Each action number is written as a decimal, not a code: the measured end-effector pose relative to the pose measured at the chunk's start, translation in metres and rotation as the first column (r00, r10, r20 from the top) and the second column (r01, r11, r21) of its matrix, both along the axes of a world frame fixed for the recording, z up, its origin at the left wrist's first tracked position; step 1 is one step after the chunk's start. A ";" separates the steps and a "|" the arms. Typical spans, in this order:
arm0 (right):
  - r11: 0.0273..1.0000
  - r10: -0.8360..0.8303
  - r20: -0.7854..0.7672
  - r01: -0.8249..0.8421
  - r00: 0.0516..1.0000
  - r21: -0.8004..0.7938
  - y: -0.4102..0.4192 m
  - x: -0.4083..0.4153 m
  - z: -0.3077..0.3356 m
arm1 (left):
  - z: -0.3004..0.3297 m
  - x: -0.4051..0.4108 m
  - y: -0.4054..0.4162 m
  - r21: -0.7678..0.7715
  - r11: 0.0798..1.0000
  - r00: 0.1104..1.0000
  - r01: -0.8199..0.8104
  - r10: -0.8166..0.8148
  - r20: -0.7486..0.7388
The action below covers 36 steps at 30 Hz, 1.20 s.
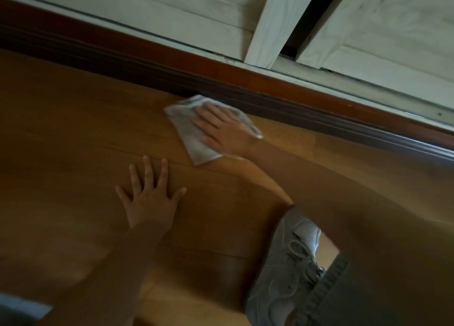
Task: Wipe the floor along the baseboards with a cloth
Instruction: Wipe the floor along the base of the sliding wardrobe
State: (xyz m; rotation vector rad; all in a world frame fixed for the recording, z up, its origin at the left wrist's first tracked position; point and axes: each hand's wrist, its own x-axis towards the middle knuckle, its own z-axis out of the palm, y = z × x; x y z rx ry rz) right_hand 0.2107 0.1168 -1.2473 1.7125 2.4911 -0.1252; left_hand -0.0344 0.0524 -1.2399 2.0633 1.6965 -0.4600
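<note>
A grey folded cloth (pixel 189 134) lies flat on the brown wooden floor (pixel 61 109), its far corner touching the dark brown baseboard (pixel 147 63). My right hand (pixel 223 129) presses down on the cloth with its palm flat and fingers spread toward the left. My left hand (pixel 149 195) rests flat on the bare floor nearer to me, fingers apart, holding nothing. The baseboard runs diagonally from upper left to right.
Pale wooden sliding doors (pixel 196 18) on a light track (pixel 344 80) stand above the baseboard, with a dark gap (pixel 312 18) between two panels. My grey sneaker (pixel 287 271) and dark trouser cuff (pixel 329 284) are at the lower right.
</note>
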 end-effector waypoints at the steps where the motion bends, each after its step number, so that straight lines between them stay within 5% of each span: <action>1: 1.000 0.010 -0.007 -0.010 1.000 -0.018 0.018 -0.022 0.001 | 0.001 0.000 0.001 -0.004 1.000 1.000 0.001 -0.001 -0.003; 5: 0.998 0.013 -0.030 -0.015 0.999 -0.057 0.043 -0.056 0.000 | 0.004 0.000 0.000 -0.016 1.000 1.000 0.003 -0.004 -0.020; 13: 0.995 -0.054 0.008 0.054 0.999 -0.085 -0.019 0.019 0.001 | 0.005 0.001 0.000 -0.022 1.000 1.000 -0.008 0.008 -0.005; 25: 0.981 0.040 -0.082 -0.054 0.996 -0.188 0.103 -0.121 -0.001 | 0.003 -0.014 -0.003 0.091 0.993 0.992 -0.071 0.061 0.113; 28: 0.989 0.064 -0.039 -0.069 0.997 -0.131 0.072 -0.090 0.002 | 0.004 -0.037 -0.003 0.237 0.951 0.975 -0.197 0.166 0.146; 36: 0.982 0.054 -0.010 -0.055 0.998 -0.183 0.092 -0.113 0.003 | 0.009 -0.112 0.023 0.142 0.892 0.903 -0.430 0.426 0.057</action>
